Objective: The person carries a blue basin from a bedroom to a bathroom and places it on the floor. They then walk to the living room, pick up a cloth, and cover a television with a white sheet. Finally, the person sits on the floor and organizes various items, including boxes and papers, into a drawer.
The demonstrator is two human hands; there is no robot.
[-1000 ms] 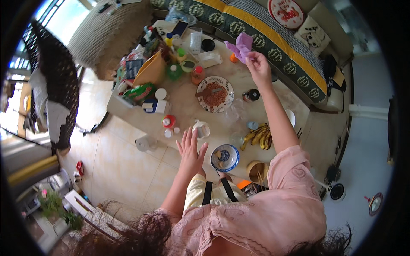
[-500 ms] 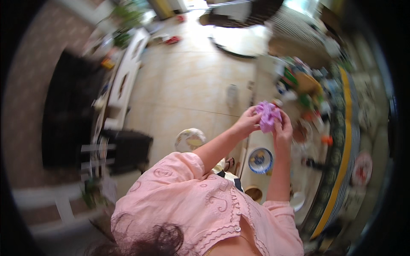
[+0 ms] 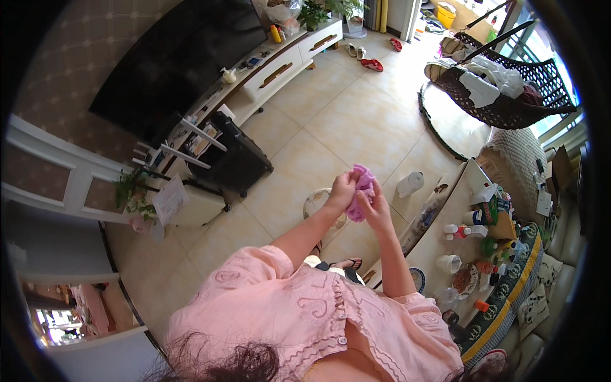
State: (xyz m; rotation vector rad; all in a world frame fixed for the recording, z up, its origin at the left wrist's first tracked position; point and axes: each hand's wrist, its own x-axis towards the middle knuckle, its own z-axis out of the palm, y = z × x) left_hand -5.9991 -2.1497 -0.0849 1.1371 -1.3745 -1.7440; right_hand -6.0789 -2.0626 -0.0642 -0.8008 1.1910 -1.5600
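A crumpled purple cloth (image 3: 361,183) is bunched up between my two hands, out in front of me above the floor. My left hand (image 3: 344,192) has its fingers closed round the cloth's left side. On the other side my right hand (image 3: 378,209) grips it, the thumb pressed against the folds. Partly hidden behind my left forearm is a round stool with a patterned seat (image 3: 315,201). To the right of my hands, a white cylinder (image 3: 410,184) stands on the floor beside the long table.
On my right the low table (image 3: 439,232) carries bottles, cups and a plate (image 3: 465,281). A black suitcase (image 3: 245,162) stands left, before the white TV cabinet (image 3: 277,73). Red shoes (image 3: 372,65) lie far off on the tiles; a brown hanging chair (image 3: 503,95) holds clothes.
My view has turned to the right, away from the table. My hands with the purple cloth have shifted from above the table's edge to above the floor. Both still hold it.
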